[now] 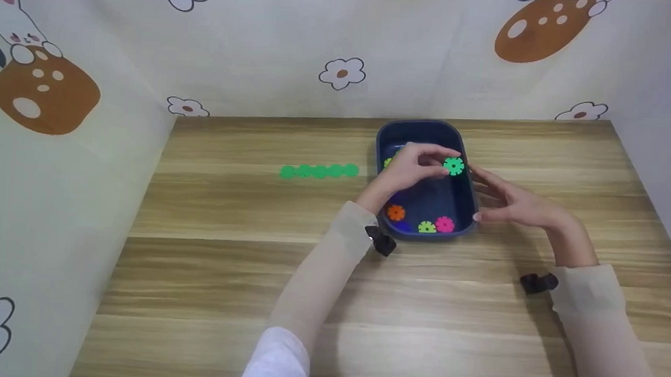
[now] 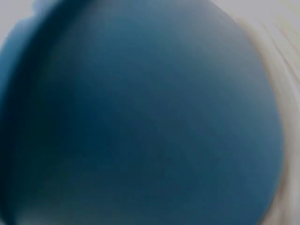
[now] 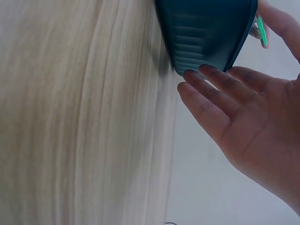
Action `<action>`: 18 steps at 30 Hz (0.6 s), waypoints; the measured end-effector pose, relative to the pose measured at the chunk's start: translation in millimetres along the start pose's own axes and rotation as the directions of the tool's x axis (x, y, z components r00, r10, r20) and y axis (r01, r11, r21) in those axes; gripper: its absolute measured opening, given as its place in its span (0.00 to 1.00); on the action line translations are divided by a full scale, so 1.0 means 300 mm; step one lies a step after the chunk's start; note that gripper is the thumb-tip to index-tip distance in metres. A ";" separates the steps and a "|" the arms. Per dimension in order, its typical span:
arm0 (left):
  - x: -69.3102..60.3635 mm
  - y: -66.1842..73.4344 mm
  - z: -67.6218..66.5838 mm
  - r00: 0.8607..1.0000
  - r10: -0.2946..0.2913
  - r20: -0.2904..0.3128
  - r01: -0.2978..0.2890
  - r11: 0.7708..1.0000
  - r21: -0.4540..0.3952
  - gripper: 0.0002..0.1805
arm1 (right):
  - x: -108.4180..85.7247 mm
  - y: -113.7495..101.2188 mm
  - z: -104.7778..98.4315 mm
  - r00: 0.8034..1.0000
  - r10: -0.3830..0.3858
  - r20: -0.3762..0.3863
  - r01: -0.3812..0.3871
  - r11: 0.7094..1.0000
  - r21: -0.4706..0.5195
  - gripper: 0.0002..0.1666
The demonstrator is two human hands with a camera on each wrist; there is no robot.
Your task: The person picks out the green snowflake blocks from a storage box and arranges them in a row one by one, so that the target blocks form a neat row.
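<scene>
My left hand [image 1: 408, 169] reaches over a dark blue bin [image 1: 435, 196] and pinches a green notched plastic disc [image 1: 453, 166] between thumb and fingertips. In the right wrist view that disc [image 3: 261, 32] shows edge-on beyond the bin's rim. My right hand [image 1: 521, 204] lies along the bin's right side, its fingers extended and the fingertips at the outer wall [image 3: 201, 33]. Only the blurred blue bin [image 2: 154, 112] fills the left wrist view. Inside are an orange disc [image 1: 396, 213], a pink disc [image 1: 445, 224] and a yellow-green disc [image 1: 426, 227]; the left hand hides others.
Left of the bin, a row of several joined green discs [image 1: 320, 171] lies on the wooden table [image 1: 221, 280]. A patterned cloth wall [image 1: 273, 53] rises behind the table. Black wrist cameras [image 1: 381, 241] sit on both sleeves.
</scene>
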State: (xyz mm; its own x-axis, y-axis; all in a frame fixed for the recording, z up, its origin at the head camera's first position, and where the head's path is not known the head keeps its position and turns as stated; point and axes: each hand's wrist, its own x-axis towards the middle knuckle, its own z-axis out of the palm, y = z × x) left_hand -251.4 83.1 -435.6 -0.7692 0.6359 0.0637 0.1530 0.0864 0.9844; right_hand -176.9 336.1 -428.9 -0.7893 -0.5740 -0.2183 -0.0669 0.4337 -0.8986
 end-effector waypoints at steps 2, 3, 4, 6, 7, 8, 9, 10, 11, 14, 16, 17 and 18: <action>-0.007 0.008 -0.014 1.000 0.010 -0.030 -0.010 1.000 0.003 0.19 | -0.002 0.000 0.000 1.000 -0.003 0.001 0.003 1.000 0.000 0.57; -0.011 0.012 -0.023 0.999 0.017 -0.042 -0.016 1.000 0.011 0.19 | -0.003 0.000 0.001 1.000 -0.003 0.003 0.003 1.000 0.005 0.57; -0.017 0.018 -0.034 0.998 0.025 -0.053 -0.024 1.000 0.019 0.19 | -0.003 0.000 0.002 1.000 -0.001 0.002 0.001 1.000 0.009 0.57; -0.032 0.029 -0.061 0.997 0.034 -0.075 -0.031 0.999 0.040 0.19 | -0.004 -0.001 0.003 1.000 0.004 0.002 -0.004 1.000 0.013 0.57; -0.041 0.034 -0.076 0.995 0.039 -0.087 -0.035 0.998 0.045 0.19 | -0.004 -0.001 0.003 1.000 0.004 0.003 -0.004 1.000 0.012 0.57; -0.050 0.039 -0.092 0.994 0.039 -0.099 -0.034 0.998 0.050 0.19 | -0.003 -0.002 0.004 1.000 0.006 0.003 -0.006 1.000 0.010 0.57; -0.060 0.043 -0.109 0.993 0.034 -0.112 -0.028 0.998 0.051 0.18 | -0.003 -0.002 0.004 1.000 0.007 0.002 -0.007 1.000 0.009 0.57; -0.071 0.047 -0.127 0.991 0.025 -0.129 -0.019 0.999 0.049 0.18 | -0.003 -0.003 0.004 1.000 0.008 -0.001 -0.008 1.000 0.006 0.57; -0.081 0.049 -0.145 0.989 0.018 -0.147 -0.012 0.999 0.045 0.18 | -0.003 -0.003 0.004 1.000 0.008 -0.001 -0.008 1.000 0.004 0.57; -0.112 0.051 -0.204 0.977 -0.002 -0.212 0.005 1.000 0.014 0.19 | -0.003 -0.002 0.004 1.000 -0.002 -0.005 0.002 1.000 -0.005 0.57; -0.135 0.048 -0.245 0.966 -0.016 -0.258 0.015 1.000 -0.004 0.19 | -0.005 0.000 0.004 1.000 -0.007 -0.013 0.007 1.000 -0.012 0.57; -0.146 0.046 -0.267 0.961 -0.017 -0.278 0.015 1.000 -0.011 0.19 | -0.006 0.001 0.004 1.000 -0.010 -0.015 0.010 1.000 -0.016 0.57; -0.158 0.044 -0.289 0.955 -0.020 -0.296 0.016 1.000 -0.015 0.19 | -0.007 0.002 0.004 1.000 -0.015 -0.019 0.015 1.000 -0.022 0.57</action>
State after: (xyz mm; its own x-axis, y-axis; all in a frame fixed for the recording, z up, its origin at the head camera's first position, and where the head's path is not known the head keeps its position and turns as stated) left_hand -266.7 -12.3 -411.3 -0.9214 0.3781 0.0899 0.1314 0.0855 0.9876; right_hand -174.4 336.8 -429.6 -0.7996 -0.5673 -0.1973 -0.0922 0.4405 -0.8930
